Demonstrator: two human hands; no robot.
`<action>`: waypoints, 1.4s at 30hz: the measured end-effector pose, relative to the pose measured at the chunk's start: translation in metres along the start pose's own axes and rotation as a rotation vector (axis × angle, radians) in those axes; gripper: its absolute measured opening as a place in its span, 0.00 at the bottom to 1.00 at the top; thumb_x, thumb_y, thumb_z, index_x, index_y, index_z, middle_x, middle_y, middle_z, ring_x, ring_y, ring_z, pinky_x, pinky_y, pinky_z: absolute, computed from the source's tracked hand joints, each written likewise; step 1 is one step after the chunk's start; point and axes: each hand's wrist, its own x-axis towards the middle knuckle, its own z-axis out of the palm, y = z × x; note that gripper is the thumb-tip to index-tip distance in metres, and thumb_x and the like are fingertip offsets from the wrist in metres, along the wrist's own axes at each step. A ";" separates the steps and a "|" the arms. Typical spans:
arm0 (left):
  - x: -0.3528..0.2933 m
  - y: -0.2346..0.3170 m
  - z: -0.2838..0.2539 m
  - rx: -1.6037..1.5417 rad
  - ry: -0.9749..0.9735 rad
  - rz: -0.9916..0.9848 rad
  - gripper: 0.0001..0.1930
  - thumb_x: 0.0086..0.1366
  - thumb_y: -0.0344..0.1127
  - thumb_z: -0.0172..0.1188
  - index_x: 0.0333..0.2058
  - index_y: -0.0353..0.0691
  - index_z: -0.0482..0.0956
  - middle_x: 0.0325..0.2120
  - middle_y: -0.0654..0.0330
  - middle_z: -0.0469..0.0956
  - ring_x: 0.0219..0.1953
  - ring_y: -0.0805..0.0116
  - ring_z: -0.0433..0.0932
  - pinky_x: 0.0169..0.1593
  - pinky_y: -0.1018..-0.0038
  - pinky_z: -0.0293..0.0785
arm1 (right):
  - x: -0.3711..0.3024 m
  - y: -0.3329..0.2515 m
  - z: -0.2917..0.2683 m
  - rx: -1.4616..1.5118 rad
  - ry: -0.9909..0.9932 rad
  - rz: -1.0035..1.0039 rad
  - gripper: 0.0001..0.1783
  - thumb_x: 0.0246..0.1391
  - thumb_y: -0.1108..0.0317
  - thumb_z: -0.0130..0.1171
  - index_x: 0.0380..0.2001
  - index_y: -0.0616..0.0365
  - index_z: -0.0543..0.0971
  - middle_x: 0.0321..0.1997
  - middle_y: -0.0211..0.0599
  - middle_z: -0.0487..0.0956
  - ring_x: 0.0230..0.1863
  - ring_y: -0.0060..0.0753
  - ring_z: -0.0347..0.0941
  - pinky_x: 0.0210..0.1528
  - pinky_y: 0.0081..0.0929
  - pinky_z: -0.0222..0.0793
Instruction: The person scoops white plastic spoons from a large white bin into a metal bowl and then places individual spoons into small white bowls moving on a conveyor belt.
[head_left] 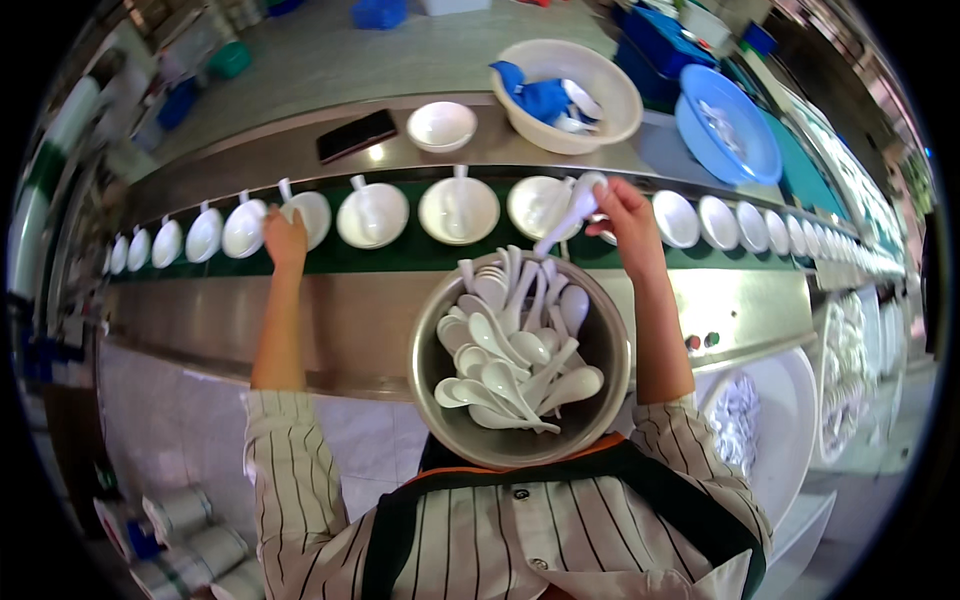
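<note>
My right hand (622,215) pinches a white soup spoon (572,214) above a white bowl (522,205) that has another spoon in it. Below the held spoon, a round steel basin (421,385) heaped with white spoons (500,350) rests at my front. Farther left, my left hand (286,240) grips the left rim of a white bowl (315,221), whose spoon handle (285,188) sticks up past the far rim. Its fingertips are partly hidden against the bowl. Between my hands, two bowls (372,230) (459,225) each hold one spoon.
The bowls stand in a row on a green conveyor belt (395,257); those at right (676,219) show no spoons. On the steel ledge beyond lie a dark phone (356,136), a bowl (441,126), a cream basin (620,115) with a blue cloth and a blue basin (765,150). A white tub (790,420) stands low right.
</note>
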 end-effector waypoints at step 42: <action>-0.071 0.318 -0.048 -1.538 -1.143 -0.472 0.08 0.57 0.28 0.50 0.34 0.29 0.67 0.30 0.50 0.74 0.32 0.61 0.77 0.34 0.71 0.76 | 0.108 0.060 -0.090 -1.395 0.135 -0.283 0.12 0.45 0.64 0.55 0.35 0.56 0.74 0.23 0.47 0.77 0.26 0.49 0.75 0.30 0.41 0.71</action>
